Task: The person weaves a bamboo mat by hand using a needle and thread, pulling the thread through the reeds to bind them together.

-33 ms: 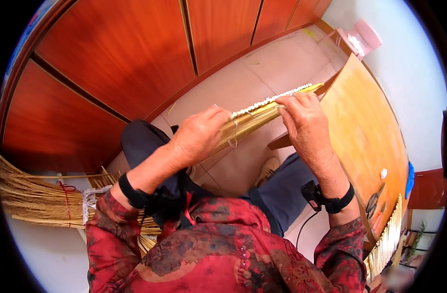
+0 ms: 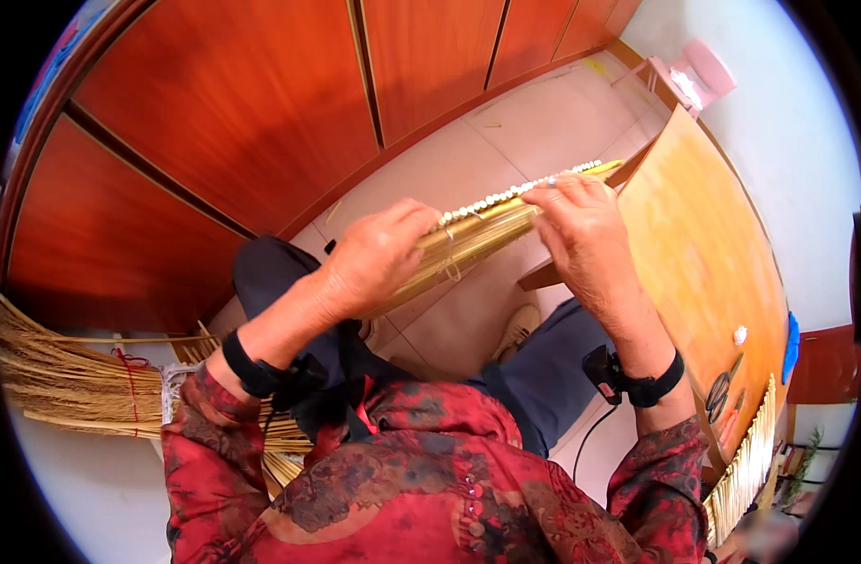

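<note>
Over my lap I hold a flat, narrow mat of yellow straw stalks (image 2: 477, 242), slanting up to the right. Small white rounded stalk ends line its far edge like beads. My left hand (image 2: 379, 254) is closed round the mat's left end, its fingertips hidden behind the stalks. My right hand (image 2: 585, 230) grips the far edge nearer the right end, fingers over the white ends and thumb below. Between the hands, a loop of pale thread (image 2: 452, 266) dangles from the stalks. Whether either hand also holds a needle, I cannot tell.
On the wooden table (image 2: 698, 254) at right lie scissors (image 2: 722, 390), an orange-handled tool (image 2: 731, 423), a small white lump (image 2: 740, 335) and a row of stalks (image 2: 745, 470). Brushy stalks (image 2: 82, 385) tied with red string lie left. Red cupboard doors (image 2: 223, 85) and a pink chair (image 2: 705, 70) stand beyond.
My left hand has moved slightly left and up along the mat, baring a little more of its edge. My right hand has shifted slightly left, its grip much the same.
</note>
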A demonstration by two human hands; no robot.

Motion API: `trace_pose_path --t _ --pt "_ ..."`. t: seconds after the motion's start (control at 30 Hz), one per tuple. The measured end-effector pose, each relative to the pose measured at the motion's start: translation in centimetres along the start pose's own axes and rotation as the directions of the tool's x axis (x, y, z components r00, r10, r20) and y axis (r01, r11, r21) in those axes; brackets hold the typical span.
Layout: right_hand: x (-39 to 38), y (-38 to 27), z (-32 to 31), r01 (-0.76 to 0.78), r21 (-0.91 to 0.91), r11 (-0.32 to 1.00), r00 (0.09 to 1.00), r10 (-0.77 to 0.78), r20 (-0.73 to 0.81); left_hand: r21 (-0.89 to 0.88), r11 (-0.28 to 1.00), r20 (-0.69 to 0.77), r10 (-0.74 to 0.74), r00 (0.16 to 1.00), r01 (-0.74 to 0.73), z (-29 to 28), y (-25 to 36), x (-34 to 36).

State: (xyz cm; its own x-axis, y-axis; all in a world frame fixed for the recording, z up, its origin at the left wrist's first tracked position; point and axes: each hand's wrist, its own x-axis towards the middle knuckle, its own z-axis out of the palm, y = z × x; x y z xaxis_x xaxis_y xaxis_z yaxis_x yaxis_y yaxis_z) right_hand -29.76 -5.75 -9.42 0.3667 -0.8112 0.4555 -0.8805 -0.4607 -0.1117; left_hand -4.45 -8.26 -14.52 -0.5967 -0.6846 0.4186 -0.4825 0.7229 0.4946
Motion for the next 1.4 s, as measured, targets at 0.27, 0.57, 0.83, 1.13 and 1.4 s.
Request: trace_pose_path --t 0.27,0.57,0.83,1.13,1.4 --pt "2.1 0.5 0.9 0.049 0.097 0.994 0.982 -0.066 0.176 0.060 0.980 0.146 0.182 0.972 -0.192 -6.5 0.4 2.2" --pt "2.5 -4.9 0.6 0.044 0.233 0.972 0.997 -0.026 -0.079 0.312 0.933 0.129 0.143 0.981 -0.177 -12.4 1.2 2.9" --pt "-3.6 -8.9 3.3 -0.088 0.300 0.950 0.996 0.087 0.018 0.203 0.928 0.084 0.300 0.950 -0.311 -8.5 -1.0 -1.2" --pt "-5.6 -7.0 2.7 -0.630 0.576 0.521 0.711 0.087 0.698 -0.080 0.943 0.162 0.332 0.929 -0.323 -2.8 -1.7 -4.3" --pt "-2.6 -7.1 7.8 -0.841 0.540 -0.023 0.539 -0.117 0.834 -0.030 0.953 0.172 0.303 0.937 -0.302 -2.6 -0.6 -6.1"
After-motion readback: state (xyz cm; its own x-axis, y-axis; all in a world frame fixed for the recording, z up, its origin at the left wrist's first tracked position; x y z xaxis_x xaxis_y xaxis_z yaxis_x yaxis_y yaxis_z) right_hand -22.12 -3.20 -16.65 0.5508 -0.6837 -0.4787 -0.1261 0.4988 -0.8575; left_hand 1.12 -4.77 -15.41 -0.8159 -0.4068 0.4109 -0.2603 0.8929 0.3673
